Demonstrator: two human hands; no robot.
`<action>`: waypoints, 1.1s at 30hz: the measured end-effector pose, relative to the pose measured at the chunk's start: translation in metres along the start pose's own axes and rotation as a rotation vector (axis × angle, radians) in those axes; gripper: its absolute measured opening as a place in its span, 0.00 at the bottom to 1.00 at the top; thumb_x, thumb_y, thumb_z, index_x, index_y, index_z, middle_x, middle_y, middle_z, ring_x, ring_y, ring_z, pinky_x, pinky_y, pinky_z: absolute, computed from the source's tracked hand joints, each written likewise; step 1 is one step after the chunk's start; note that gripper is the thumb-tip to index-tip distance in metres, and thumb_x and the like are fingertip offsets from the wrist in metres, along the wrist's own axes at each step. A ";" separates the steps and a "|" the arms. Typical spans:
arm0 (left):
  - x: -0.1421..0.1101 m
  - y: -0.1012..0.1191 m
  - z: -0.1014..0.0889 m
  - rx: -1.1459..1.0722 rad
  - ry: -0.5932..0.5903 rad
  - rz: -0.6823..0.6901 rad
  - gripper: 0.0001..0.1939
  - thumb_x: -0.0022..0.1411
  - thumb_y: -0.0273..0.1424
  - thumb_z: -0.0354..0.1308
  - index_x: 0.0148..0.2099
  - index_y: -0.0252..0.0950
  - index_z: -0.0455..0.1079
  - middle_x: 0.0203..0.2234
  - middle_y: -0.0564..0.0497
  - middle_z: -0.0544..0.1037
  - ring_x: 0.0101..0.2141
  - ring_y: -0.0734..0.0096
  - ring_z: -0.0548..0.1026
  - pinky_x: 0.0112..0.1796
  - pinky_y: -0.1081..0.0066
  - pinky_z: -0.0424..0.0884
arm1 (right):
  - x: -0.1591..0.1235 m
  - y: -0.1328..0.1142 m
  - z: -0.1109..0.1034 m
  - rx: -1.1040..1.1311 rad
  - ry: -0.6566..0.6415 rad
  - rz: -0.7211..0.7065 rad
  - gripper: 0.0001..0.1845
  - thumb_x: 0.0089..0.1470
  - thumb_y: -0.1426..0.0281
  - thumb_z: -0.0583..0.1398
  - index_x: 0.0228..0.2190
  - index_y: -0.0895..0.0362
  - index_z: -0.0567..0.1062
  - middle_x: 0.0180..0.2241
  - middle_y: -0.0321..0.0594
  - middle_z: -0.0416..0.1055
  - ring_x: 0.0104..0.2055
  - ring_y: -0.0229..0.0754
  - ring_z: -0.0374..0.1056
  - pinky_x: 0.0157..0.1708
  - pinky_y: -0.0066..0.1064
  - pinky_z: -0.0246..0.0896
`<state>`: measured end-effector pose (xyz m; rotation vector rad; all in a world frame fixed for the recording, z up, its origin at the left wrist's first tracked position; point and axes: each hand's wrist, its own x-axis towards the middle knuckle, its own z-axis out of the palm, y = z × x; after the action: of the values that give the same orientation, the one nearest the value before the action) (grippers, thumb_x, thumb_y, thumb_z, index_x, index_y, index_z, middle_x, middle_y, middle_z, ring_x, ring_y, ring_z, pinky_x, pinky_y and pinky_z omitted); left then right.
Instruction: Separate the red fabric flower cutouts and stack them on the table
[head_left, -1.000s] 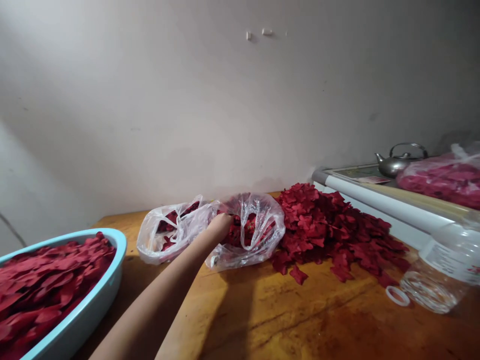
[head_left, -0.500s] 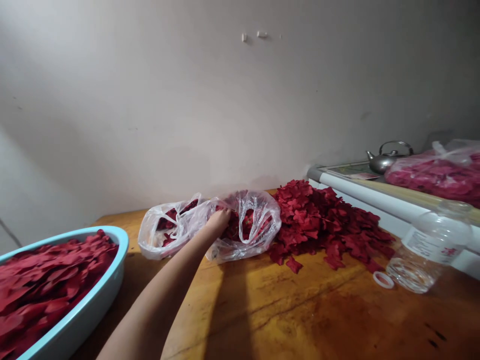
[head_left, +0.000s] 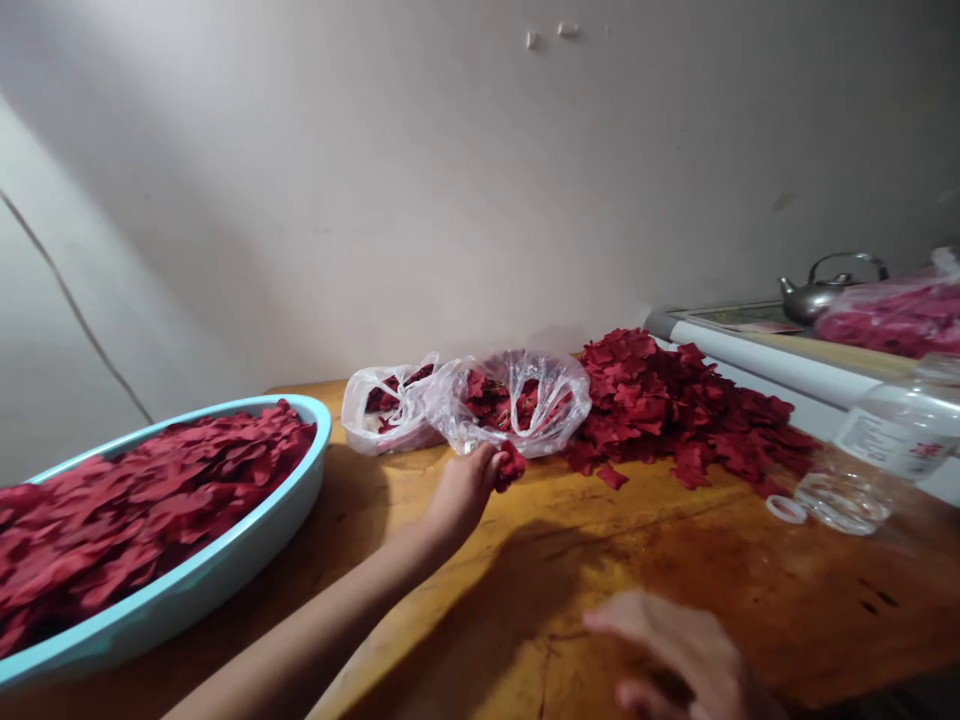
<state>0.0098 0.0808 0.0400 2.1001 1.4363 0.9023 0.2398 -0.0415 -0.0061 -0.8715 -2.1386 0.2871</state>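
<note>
My left hand [head_left: 466, 490] is closed on a small clump of red petals [head_left: 511, 467], just in front of two clear plastic bags. The right-hand bag [head_left: 551, 430] gapes and holds more red pieces with thin stems. Beside it, the left-hand bag [head_left: 360, 425] has dark red pieces inside. My right hand [head_left: 679, 650], smeared by motion, is low over the table, fingers apart and nothing in them. Right of the bags lies a large heap of loose red petals [head_left: 675, 410]. A light blue basin [head_left: 319, 470] full of red petals stands at left.
A clear plastic bottle [head_left: 885, 455] stands at the right of the wooden table [head_left: 480, 590], with a white ring [head_left: 786, 509] near its base. Behind are a metal kettle [head_left: 817, 298] and a bag of pink petals [head_left: 892, 315] on a white-edged surface.
My left hand has come out of the right-hand bag, towards me, with a clump of red petals. My right hand has entered at the bottom. The view has shifted left and down.
</note>
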 end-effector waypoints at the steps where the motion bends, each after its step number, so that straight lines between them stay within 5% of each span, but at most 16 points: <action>1: -0.013 0.001 0.003 -0.061 -0.034 -0.013 0.17 0.65 0.36 0.44 0.28 0.34 0.65 0.22 0.51 0.73 0.23 0.73 0.69 0.28 0.74 0.63 | 0.016 -0.005 -0.003 0.048 0.018 0.111 0.15 0.58 0.59 0.52 0.44 0.49 0.71 0.40 0.40 0.76 0.42 0.43 0.72 0.40 0.28 0.68; 4: -0.041 0.000 0.011 -0.243 -0.123 -0.065 0.19 0.62 0.43 0.47 0.26 0.34 0.63 0.17 0.53 0.70 0.19 0.75 0.67 0.23 0.75 0.61 | 0.067 -0.004 0.003 0.200 0.026 0.356 0.18 0.56 0.59 0.55 0.46 0.54 0.69 0.44 0.45 0.72 0.44 0.45 0.70 0.38 0.31 0.69; 8: -0.057 -0.007 0.016 -0.485 -0.185 -0.119 0.17 0.60 0.45 0.48 0.32 0.34 0.61 0.25 0.50 0.73 0.21 0.74 0.71 0.25 0.74 0.65 | 0.104 0.019 0.035 0.361 -0.072 0.445 0.13 0.50 0.61 0.60 0.33 0.58 0.73 0.30 0.40 0.75 0.31 0.42 0.73 0.28 0.30 0.70; 12: -0.059 -0.020 0.018 -0.672 -0.219 -0.135 0.20 0.58 0.46 0.51 0.43 0.35 0.60 0.28 0.52 0.71 0.23 0.76 0.69 0.27 0.73 0.66 | 0.102 0.039 0.054 0.329 -0.078 0.467 0.13 0.52 0.61 0.57 0.30 0.58 0.72 0.26 0.38 0.74 0.22 0.37 0.70 0.23 0.28 0.67; 19: -0.059 -0.038 0.027 -0.762 -0.213 -0.237 0.17 0.57 0.42 0.54 0.39 0.31 0.65 0.24 0.54 0.66 0.22 0.80 0.60 0.24 0.77 0.56 | 0.090 0.058 0.049 0.030 -0.079 0.458 0.08 0.46 0.65 0.63 0.30 0.54 0.74 0.26 0.36 0.72 0.26 0.41 0.66 0.28 0.31 0.60; 24: -0.061 -0.034 0.026 -0.726 -0.224 -0.291 0.15 0.57 0.41 0.54 0.30 0.33 0.64 0.22 0.55 0.64 0.23 0.78 0.60 0.25 0.77 0.56 | 0.091 0.046 0.046 -0.142 -0.070 0.300 0.08 0.53 0.62 0.59 0.34 0.53 0.72 0.34 0.39 0.70 0.36 0.43 0.66 0.36 0.33 0.59; 33: -0.059 -0.030 0.026 -0.649 -0.196 -0.306 0.19 0.51 0.45 0.58 0.23 0.35 0.60 0.16 0.59 0.60 0.19 0.79 0.57 0.21 0.75 0.50 | 0.088 0.021 0.053 0.037 -0.170 0.194 0.14 0.60 0.61 0.52 0.31 0.55 0.72 0.31 0.39 0.71 0.35 0.41 0.66 0.37 0.31 0.59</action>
<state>-0.0051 0.0369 -0.0143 1.4030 1.1220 0.8616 0.1712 0.0370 0.0008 -1.0681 -2.1975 0.5147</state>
